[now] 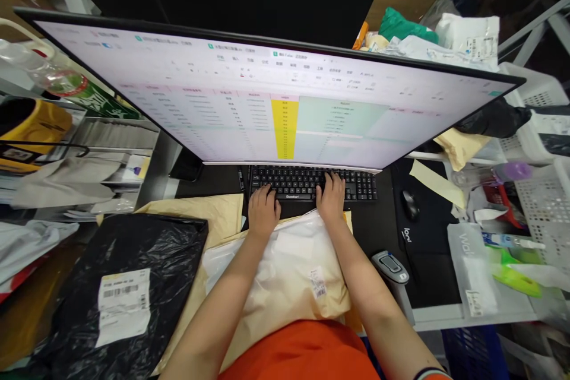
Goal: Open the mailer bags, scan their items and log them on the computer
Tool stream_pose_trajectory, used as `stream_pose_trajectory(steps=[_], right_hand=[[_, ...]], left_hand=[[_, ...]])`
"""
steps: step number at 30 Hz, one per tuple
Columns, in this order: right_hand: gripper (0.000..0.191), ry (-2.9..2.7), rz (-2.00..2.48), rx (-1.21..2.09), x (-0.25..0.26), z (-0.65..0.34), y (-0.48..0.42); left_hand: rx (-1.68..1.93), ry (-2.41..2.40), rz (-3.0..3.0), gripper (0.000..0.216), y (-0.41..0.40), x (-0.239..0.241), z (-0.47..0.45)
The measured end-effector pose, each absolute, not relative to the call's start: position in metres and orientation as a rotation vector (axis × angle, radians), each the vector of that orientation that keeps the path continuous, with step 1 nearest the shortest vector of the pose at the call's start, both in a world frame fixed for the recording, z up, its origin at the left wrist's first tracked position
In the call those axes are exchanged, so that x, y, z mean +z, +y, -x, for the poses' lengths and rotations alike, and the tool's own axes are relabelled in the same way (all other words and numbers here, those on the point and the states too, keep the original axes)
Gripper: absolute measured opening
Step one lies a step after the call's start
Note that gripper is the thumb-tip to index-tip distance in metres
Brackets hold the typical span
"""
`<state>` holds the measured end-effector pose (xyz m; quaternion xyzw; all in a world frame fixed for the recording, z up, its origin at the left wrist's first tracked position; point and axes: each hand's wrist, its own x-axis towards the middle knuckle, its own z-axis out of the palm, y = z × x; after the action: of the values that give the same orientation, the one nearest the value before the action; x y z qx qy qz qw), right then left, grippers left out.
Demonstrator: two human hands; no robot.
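A black keyboard [307,181] lies on the dark desk below a wide monitor [214,101] that shows a spreadsheet with a yellow column. My left hand [263,212] rests over the keyboard's left end, fingers spread on the keys. Toward the right side of the letter keys, my right hand [331,197] also has its fingers stretched over the keys. Both hands hold nothing. Under my forearms lies a clear plastic bag [294,255] with a barcode label, on top of a yellow padded envelope [222,214].
At left sits a black plastic parcel [178,261] with a white label. A mouse [410,206] and a handheld scanner [390,266] are on the right. Farther right are a clear packet [474,270], a green-handled tool [516,276] and white baskets [545,202]. A bottle [80,86] stands left.
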<state>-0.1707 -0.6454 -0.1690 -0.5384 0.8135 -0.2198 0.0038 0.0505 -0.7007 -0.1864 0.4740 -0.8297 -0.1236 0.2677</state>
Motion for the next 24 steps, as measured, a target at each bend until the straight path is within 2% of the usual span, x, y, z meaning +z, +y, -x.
stream_pose_trajectory(steps=[9,24], right_hand=[[0.051,2.549,1.708,-0.738,-0.1596,0.1790,-0.6515],[0.053,2.517,1.680,-0.591,-0.1631,0.1792,-0.6460]], left_hand=[[-0.291,-2.253,-1.267,0.029,-0.7011,-0.1867,-0.0509],[-0.293,-2.282,-1.278,0.030,-0.7003,-0.1859,-0.0502]])
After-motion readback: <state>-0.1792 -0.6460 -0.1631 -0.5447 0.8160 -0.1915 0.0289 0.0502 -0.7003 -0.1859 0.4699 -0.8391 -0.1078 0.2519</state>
